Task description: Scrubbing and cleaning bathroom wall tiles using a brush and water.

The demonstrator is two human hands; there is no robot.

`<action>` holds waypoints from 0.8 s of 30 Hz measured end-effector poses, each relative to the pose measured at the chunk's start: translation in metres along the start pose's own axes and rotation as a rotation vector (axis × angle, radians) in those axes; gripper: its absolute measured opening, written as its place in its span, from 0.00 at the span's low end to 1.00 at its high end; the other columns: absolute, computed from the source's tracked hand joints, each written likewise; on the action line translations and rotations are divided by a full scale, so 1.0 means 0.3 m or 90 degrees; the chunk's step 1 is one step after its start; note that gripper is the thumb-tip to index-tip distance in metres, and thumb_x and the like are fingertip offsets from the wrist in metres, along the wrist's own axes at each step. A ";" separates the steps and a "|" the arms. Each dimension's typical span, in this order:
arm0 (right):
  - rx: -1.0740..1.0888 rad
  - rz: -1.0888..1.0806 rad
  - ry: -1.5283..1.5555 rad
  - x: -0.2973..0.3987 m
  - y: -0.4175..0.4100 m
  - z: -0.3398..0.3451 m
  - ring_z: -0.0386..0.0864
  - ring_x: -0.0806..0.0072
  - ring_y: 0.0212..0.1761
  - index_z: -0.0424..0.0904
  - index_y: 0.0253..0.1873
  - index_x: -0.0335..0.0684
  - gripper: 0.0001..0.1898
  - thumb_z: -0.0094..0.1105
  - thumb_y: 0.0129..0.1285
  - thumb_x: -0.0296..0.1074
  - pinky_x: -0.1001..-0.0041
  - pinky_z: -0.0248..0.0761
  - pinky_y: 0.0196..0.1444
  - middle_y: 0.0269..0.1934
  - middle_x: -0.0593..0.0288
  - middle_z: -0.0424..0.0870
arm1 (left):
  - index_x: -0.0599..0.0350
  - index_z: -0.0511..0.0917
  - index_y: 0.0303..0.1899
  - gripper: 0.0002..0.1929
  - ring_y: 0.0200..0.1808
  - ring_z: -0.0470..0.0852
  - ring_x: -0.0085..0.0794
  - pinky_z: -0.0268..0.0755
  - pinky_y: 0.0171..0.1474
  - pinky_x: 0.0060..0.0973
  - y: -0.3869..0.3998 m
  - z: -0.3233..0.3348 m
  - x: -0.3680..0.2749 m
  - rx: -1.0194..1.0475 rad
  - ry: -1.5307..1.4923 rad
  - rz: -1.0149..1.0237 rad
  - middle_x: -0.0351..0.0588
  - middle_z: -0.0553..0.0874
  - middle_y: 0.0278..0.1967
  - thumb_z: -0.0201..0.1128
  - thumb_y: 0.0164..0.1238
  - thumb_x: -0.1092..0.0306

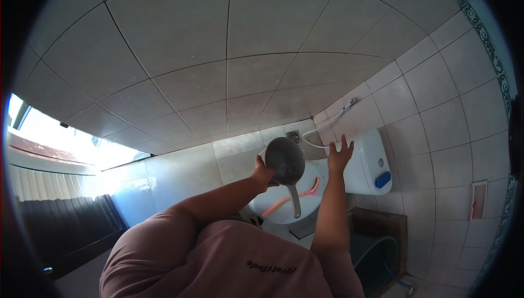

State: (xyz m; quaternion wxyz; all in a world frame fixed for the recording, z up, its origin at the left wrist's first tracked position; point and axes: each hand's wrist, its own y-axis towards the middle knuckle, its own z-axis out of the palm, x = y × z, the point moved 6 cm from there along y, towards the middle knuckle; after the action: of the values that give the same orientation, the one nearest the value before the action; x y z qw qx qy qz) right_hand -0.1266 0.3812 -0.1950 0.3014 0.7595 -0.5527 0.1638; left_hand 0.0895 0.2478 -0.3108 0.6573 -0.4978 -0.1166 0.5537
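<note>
My left hand (263,176) grips a grey plastic dipper (284,159) by the side of its bowl, whose open side faces me. The dipper's handle points down over the white toilet lid (282,211), which is closed. My right hand (341,154) is raised with fingers spread beside the white toilet tank (366,163), holding nothing. Whether it touches the tank or the white hose cannot be told. A long, curved orange item (278,206) with a pink part lies across the lid, partly hidden behind the dipper's handle.
A blue item (383,179) sits on the tank near a round button. The white hose (323,125) runs to a wall fitting. A floor drain (293,136) lies beyond the dipper. A dark green tub (376,257) with a blue hose (396,278) stands at lower right. Tiled walls surround the toilet.
</note>
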 end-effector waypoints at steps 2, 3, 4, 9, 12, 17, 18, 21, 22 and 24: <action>0.029 0.012 0.029 -0.082 -0.085 -0.018 0.51 0.48 0.68 0.69 0.60 0.41 0.26 0.60 0.55 0.37 0.58 0.51 0.65 0.66 0.40 0.52 | 0.32 0.26 0.66 0.50 0.42 0.81 0.51 0.79 0.39 0.43 0.003 0.007 0.016 0.007 0.013 0.009 0.56 0.66 0.58 0.56 0.54 0.78; 0.056 0.022 0.058 -0.119 -0.130 -0.032 0.51 0.49 0.68 0.70 0.60 0.42 0.25 0.59 0.57 0.38 0.61 0.51 0.65 0.66 0.42 0.52 | 0.32 0.26 0.66 0.50 0.42 0.81 0.51 0.79 0.39 0.43 0.006 0.013 0.025 0.009 0.018 0.007 0.56 0.66 0.58 0.56 0.54 0.78; 0.089 0.051 0.054 -0.154 -0.188 -0.043 0.53 0.51 0.67 0.69 0.60 0.41 0.24 0.57 0.58 0.39 0.62 0.51 0.65 0.66 0.43 0.54 | 0.31 0.25 0.66 0.50 0.42 0.81 0.51 0.79 0.39 0.44 0.010 0.018 0.038 0.003 0.024 0.005 0.57 0.64 0.59 0.54 0.54 0.79; 0.331 0.171 0.369 -0.335 -0.500 -0.059 0.69 0.62 0.56 0.72 0.55 0.36 0.21 0.48 0.65 0.46 0.64 0.61 0.57 0.51 0.52 0.75 | 0.31 0.23 0.66 0.50 0.46 0.79 0.53 0.77 0.43 0.47 0.020 0.141 0.116 0.052 0.098 -0.010 0.57 0.57 0.63 0.51 0.53 0.81; 0.364 0.416 0.361 -0.314 -0.672 -0.120 0.74 0.66 0.52 0.68 0.58 0.34 0.24 0.42 0.67 0.48 0.67 0.62 0.56 0.47 0.53 0.78 | 0.31 0.22 0.65 0.50 0.51 0.75 0.56 0.75 0.44 0.51 -0.010 0.211 0.161 0.124 0.095 -0.016 0.57 0.53 0.64 0.51 0.53 0.81; 0.357 0.519 0.533 -0.233 -0.786 -0.266 0.80 0.72 0.33 0.59 0.61 0.30 0.27 0.52 0.64 0.44 0.72 0.74 0.37 0.41 0.51 0.79 | 0.31 0.23 0.65 0.50 0.55 0.70 0.57 0.72 0.47 0.56 -0.056 0.356 0.265 0.213 0.138 -0.080 0.58 0.55 0.63 0.51 0.52 0.82; 0.347 0.557 0.556 -0.249 -0.802 -0.306 0.77 0.75 0.24 0.57 0.60 0.29 0.28 0.55 0.62 0.41 0.76 0.73 0.28 0.32 0.56 0.78 | 0.32 0.24 0.64 0.51 0.54 0.70 0.59 0.71 0.47 0.57 -0.085 0.401 0.292 0.222 0.151 -0.092 0.58 0.55 0.62 0.51 0.51 0.83; 0.246 0.541 0.489 -0.333 -0.854 -0.413 0.72 0.79 0.20 0.61 0.55 0.30 0.24 0.56 0.62 0.40 0.78 0.70 0.22 0.24 0.62 0.73 | 0.31 0.24 0.65 0.51 0.54 0.70 0.60 0.70 0.48 0.58 -0.128 0.501 0.375 0.306 0.195 -0.153 0.58 0.55 0.62 0.51 0.50 0.85; 0.228 0.541 0.497 -0.324 -0.858 -0.442 0.72 0.79 0.20 0.61 0.55 0.30 0.24 0.56 0.62 0.40 0.78 0.70 0.22 0.24 0.62 0.73 | 0.29 0.25 0.65 0.52 0.56 0.67 0.58 0.69 0.50 0.58 -0.133 0.516 0.403 0.323 0.201 -0.170 0.56 0.54 0.62 0.53 0.49 0.82; 0.150 0.535 0.457 -0.311 -0.876 -0.531 0.68 0.82 0.17 0.62 0.52 0.31 0.22 0.58 0.61 0.38 0.80 0.65 0.17 0.20 0.66 0.69 | 0.28 0.26 0.65 0.52 0.57 0.65 0.56 0.67 0.50 0.58 -0.145 0.543 0.454 0.324 0.291 -0.197 0.55 0.54 0.62 0.54 0.49 0.81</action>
State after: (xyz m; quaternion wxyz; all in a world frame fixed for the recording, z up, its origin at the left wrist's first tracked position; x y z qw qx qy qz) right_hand 0.1020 0.6066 -0.2002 0.2929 0.3994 -0.6483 0.5783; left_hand 0.0503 0.4531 -0.2533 0.8450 -0.4056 0.1008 0.3335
